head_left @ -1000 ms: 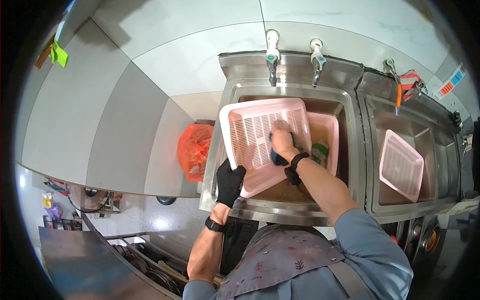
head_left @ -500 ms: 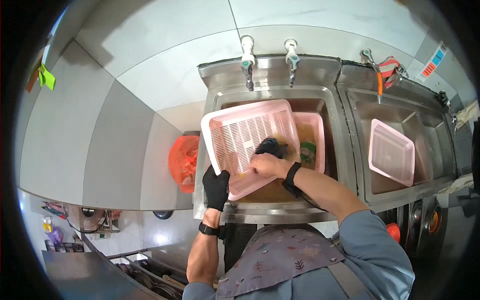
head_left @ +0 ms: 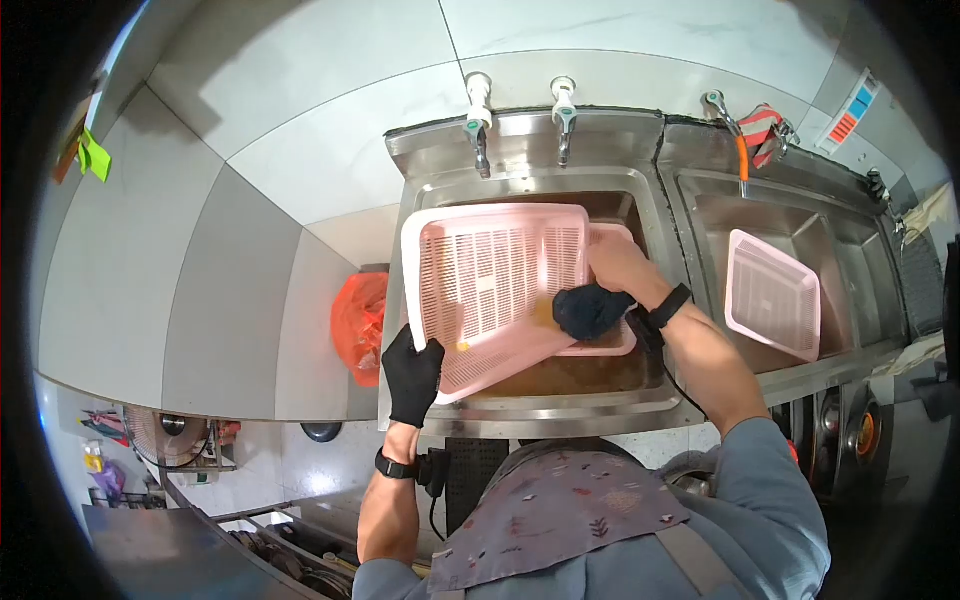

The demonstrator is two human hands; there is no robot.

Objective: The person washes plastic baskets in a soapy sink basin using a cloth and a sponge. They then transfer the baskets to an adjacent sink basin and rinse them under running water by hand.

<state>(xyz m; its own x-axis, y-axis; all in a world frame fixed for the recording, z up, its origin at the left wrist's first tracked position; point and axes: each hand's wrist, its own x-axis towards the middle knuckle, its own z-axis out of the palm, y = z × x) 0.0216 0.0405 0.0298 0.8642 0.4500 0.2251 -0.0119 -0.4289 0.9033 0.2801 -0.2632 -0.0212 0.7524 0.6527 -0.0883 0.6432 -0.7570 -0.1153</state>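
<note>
My left hand [head_left: 413, 377], in a black glove, grips the near left corner of a pink slotted basket [head_left: 412, 270], tilted in the left sink. My bare right hand [head_left: 618, 268] is at the basket's right side, its fingers closed and partly hidden, with a dark cloth [head_left: 590, 312] bunched against it. Under the tilted basket and my right hand sits a second pink basket [head_left: 612, 345] in brownish water. A few yellow bits lie on the first basket's near side.
Another pink basket [head_left: 772, 295] rests in the right sink [head_left: 712, 215]. Two taps [head_left: 478, 125] stand behind the left sink. An orange-tipped tap [head_left: 742, 155] is behind the right one. A red plastic bag [head_left: 358, 325] lies left of the sink.
My right hand has moved from inside the tilted basket to its right side, taking the dark cloth along. My left hand still holds the corner. The view has shifted slightly.
</note>
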